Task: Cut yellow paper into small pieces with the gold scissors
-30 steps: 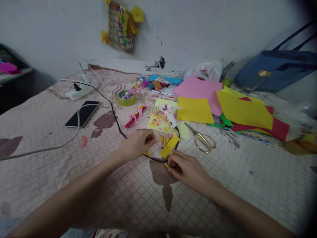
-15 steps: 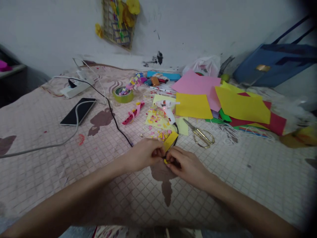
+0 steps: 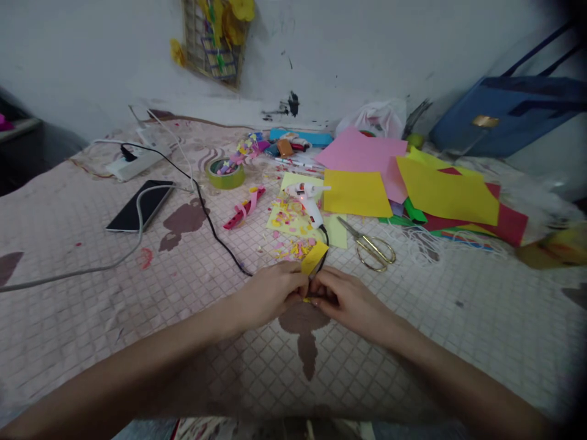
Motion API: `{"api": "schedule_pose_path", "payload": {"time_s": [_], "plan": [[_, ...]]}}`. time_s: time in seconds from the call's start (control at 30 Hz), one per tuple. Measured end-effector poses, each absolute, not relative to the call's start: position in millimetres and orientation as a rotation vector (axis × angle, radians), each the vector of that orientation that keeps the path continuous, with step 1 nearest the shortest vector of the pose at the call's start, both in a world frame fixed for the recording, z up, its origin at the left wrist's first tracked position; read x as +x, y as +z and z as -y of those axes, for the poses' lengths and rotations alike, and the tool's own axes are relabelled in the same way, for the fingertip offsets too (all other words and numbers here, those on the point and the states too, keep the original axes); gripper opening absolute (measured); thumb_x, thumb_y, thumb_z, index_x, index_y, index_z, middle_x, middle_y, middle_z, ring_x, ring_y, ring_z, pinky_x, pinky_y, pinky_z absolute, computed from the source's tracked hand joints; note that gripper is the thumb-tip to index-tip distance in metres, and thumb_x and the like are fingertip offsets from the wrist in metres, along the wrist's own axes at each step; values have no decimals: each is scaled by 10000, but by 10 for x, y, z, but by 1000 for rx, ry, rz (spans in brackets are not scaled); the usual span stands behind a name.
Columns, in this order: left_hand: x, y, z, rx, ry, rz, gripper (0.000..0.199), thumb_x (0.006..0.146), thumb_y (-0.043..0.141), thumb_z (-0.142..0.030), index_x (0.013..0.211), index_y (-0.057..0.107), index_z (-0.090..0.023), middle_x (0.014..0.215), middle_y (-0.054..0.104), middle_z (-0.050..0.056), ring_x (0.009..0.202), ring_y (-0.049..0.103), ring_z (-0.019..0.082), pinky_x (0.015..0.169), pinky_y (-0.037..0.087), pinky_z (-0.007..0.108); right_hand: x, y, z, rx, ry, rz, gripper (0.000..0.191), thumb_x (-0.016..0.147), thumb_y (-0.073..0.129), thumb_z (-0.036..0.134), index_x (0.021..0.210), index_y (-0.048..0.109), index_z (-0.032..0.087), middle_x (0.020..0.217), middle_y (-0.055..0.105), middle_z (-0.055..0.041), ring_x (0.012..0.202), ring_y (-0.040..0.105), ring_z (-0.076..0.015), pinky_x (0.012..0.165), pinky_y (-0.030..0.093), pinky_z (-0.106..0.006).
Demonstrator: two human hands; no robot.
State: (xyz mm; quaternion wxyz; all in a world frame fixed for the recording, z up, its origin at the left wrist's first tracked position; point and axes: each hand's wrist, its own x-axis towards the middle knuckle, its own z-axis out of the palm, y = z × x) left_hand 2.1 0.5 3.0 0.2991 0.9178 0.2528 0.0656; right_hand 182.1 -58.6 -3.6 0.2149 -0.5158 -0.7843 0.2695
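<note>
My left hand [image 3: 277, 290] and my right hand [image 3: 346, 299] meet near the middle of the table, fingertips almost touching. Between the closed fingers shows a small yellow piece [image 3: 307, 300], partly hidden. A yellow paper strip [image 3: 314, 256] sticks up from beside my left fingers, its lower end covered by them. Just beyond lie small pink and yellow paper bits [image 3: 293, 249]. A white glue gun [image 3: 310, 201] rests on pale yellow paper [image 3: 338, 231], its black cord running down toward my hands. Gold-handled scissors [image 3: 373, 250] lie to the right of it.
On the left are a phone [image 3: 140, 206] and a power strip [image 3: 137, 164] with cords across the cloth. Green tape [image 3: 225, 177] and a pink decorated stick [image 3: 244, 209] lie behind my left hand. Coloured paper sheets [image 3: 447, 189], white string [image 3: 424, 245] and a blue bag [image 3: 509, 119] are right.
The view has shifted slightly. My fingers have moved a little around the small yellow piece, which now shows less; both hands stay together at the same spot.
</note>
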Motion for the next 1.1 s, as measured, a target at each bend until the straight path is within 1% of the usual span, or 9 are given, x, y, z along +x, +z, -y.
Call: {"api": "schedule_pose_path", "payload": {"time_s": [0.13, 0.27, 0.37, 0.43, 0.53, 0.6, 0.77, 0.97, 1.1], "plan": [[18, 36, -6, 2433, 195, -682, 121, 813, 476, -137, 793, 590, -174, 871, 561, 38, 832, 523, 160, 731, 406, 256, 1838, -37, 579, -1430, 769, 2152, 131, 741, 541, 62, 770, 541, 190, 762, 550, 1, 704, 521, -141, 594, 383, -237], [10, 107, -47, 2324, 299, -666, 88, 793, 520, -140, 761, 597, -170, 810, 564, 17, 780, 516, 138, 693, 392, 239, 1857, -42, 572, -1413, 884, 2019, 124, 767, 506, 74, 772, 543, 192, 741, 563, 7, 676, 533, -134, 593, 396, -236], [6, 148, -81, 2094, 365, -682, 64, 788, 543, -168, 755, 597, -160, 755, 567, 1, 673, 503, 103, 610, 383, 211, 1851, -14, 569, -1369, 1023, 1833, 121, 801, 469, 106, 848, 536, 196, 773, 570, 2, 681, 544, -133, 593, 414, -235], [8, 149, -96, 1915, 364, -691, 76, 790, 552, -209, 769, 594, -149, 738, 584, 1, 640, 504, 94, 575, 379, 202, 1839, 21, 568, -1312, 1135, 1724, 129, 812, 466, 132, 906, 522, 201, 799, 561, 0, 677, 539, -127, 582, 416, -229], [16, 130, -107, 1720, 362, -693, 136, 790, 561, -267, 800, 593, -135, 768, 617, 22, 689, 540, 108, 620, 402, 217, 1822, 64, 565, -1259, 1248, 1617, 124, 804, 503, 171, 922, 506, 210, 783, 534, 11, 655, 516, -117, 563, 406, -218], [21, 119, -111, 1656, 369, -689, 150, 785, 567, -275, 810, 592, -130, 789, 623, 29, 716, 551, 113, 650, 411, 227, 1818, 70, 560, -1245, 1287, 1571, 107, 800, 523, 195, 903, 499, 212, 762, 525, 17, 646, 507, -116, 556, 399, -217], [22, 95, -125, 1587, 390, -689, 147, 767, 588, -268, 789, 586, -122, 752, 594, 17, 683, 518, 98, 631, 398, 218, 1823, 31, 553, -1229, 1332, 1501, 79, 796, 546, 219, 852, 491, 208, 722, 501, 26, 631, 483, -112, 546, 377, -219], [32, 51, -141, 1499, 396, -656, 158, 762, 598, -277, 793, 585, -123, 746, 571, 5, 676, 496, 89, 622, 378, 205, 1817, 25, 536, -1204, 1360, 1460, 98, 779, 576, 227, 802, 486, 194, 726, 475, 24, 637, 447, -109, 552, 351, -221], [38, 57, -134, 1488, 422, -666, 170, 753, 608, -288, 773, 588, -121, 729, 563, 2, 659, 484, 87, 605, 362, 200, 1815, 18, 533, -1203, 1382, 1447, 90, 795, 560, 234, 787, 484, 188, 701, 454, 27, 619, 413, -105, 531, 320, -218]]}}
